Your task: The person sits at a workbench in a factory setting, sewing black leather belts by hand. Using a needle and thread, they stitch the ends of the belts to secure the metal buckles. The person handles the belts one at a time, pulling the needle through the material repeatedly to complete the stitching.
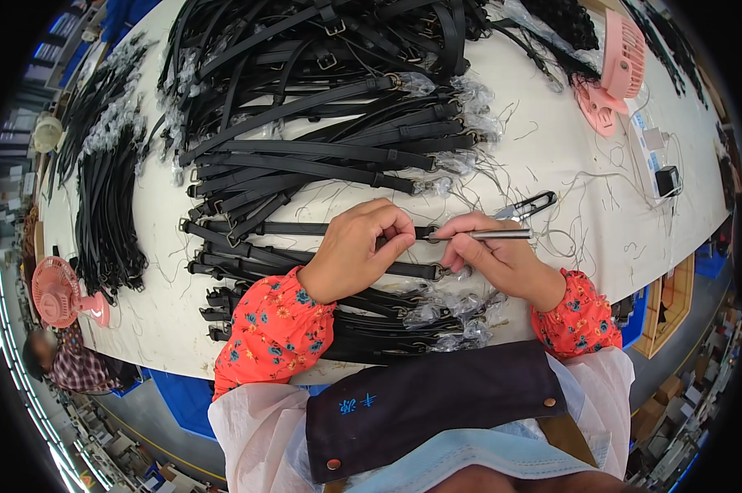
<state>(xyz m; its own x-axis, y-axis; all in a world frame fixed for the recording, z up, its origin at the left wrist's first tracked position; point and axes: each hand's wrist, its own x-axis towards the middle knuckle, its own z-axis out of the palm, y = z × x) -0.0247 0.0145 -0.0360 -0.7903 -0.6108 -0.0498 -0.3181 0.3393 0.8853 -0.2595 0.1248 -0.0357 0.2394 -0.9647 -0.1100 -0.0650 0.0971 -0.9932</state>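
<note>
My left hand (361,251) is closed in a pinch over the end of a black strap (293,229); whatever sits between the fingertips is too small to make out. Facing it, my right hand (502,261) grips a slim silver pen-like tool (504,234), its thin tip pointing left at the strap's metal ring. Below my hands lie more black straps (362,345) with buckles, their ends wrapped in clear plastic (453,308). A pair of black-handled thread snips (537,204) rests just beyond my right hand.
A large heap of black straps (321,57) covers the far table (601,222), with bundles (108,214) at the left. Pink fans stand at the right (621,62) and left (55,292). A white power strip (643,156) trails cables. Loose thread scraps litter the tabletop. Another person (79,361) sits at far left.
</note>
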